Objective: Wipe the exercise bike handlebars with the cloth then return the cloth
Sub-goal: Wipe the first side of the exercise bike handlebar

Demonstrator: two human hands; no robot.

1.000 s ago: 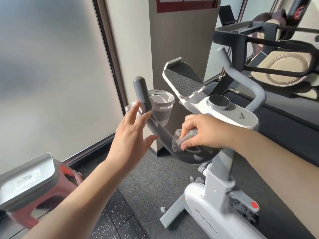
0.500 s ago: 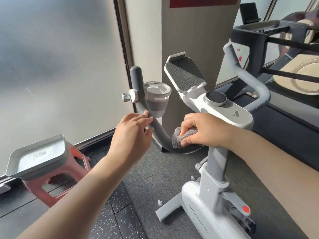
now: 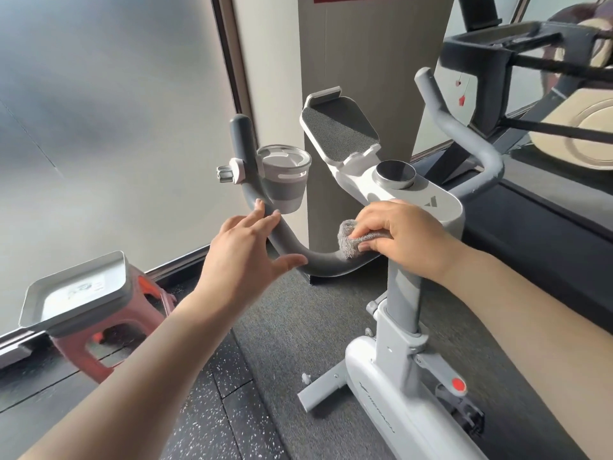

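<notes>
A white exercise bike has grey curved handlebars [image 3: 288, 239]; the right bar [image 3: 464, 137] rises behind the console. My right hand [image 3: 401, 234] presses a grey fuzzy cloth [image 3: 348, 240] onto the low bend of the left bar, close to the stem. My left hand [image 3: 248, 250] is spread open against the same bar a little further out, fingertips resting on it and thumb below, not closed around it.
A grey cup [image 3: 285, 180] hangs in a holder on the left bar. A metal tray [image 3: 79, 293] sits on a pink stool [image 3: 99, 346] at the lower left by the frosted glass wall. The console knob [image 3: 394, 174] and tablet rest [image 3: 338, 127] lie ahead. Another machine stands at the upper right.
My left hand has come down from the upright part of the left bar to its lower curve. The right hand stays on the cloth at the bend. The view has swung left.
</notes>
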